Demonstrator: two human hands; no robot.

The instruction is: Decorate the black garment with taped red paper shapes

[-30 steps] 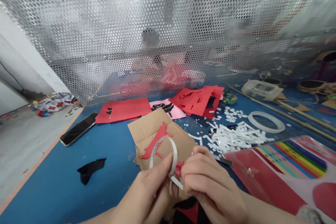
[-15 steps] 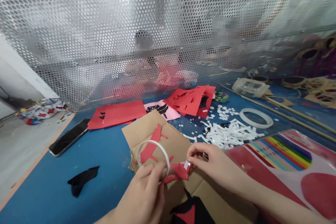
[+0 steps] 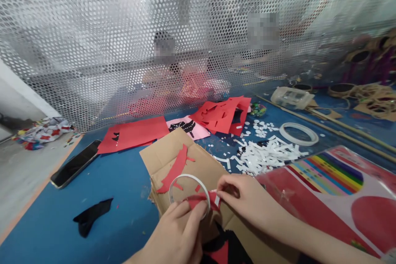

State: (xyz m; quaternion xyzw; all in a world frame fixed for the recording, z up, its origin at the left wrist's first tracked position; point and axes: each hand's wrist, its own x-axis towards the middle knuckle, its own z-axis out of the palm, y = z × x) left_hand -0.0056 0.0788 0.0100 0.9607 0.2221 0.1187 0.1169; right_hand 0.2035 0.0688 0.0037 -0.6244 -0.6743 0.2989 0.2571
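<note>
My left hand [image 3: 177, 231] grips a thin white roll of tape [image 3: 193, 178], tilted on edge, together with a glossy red cut-out piece [image 3: 198, 201] that shows through and beside the ring. A short white strip of tape [image 3: 217, 201] lies at the right end of this red piece. The thumb and index finger of my right hand [image 3: 247, 198] pinch at that strip; the exact contact is partly hidden. Below both hands lies a cardboard sheet [image 3: 163, 152] bearing a flat red cut-out [image 3: 175, 169]. A black and red piece [image 3: 236, 249] lies at its near end.
Left are a phone [image 3: 76, 163] and a black scrap [image 3: 93, 216]. Red sheets [image 3: 133, 134] lie along the perforated metal screen [image 3: 108, 41], people behind it. To the right are white paper strips [image 3: 266, 154], another white roll [image 3: 298, 133], a plastic-covered sheet [image 3: 334, 202] and sticks [image 3: 337, 130].
My left hand and the tape roll have shifted slightly right, closer to my right hand. My right fingertips now meet the white strip. The whole view has moved slightly.
</note>
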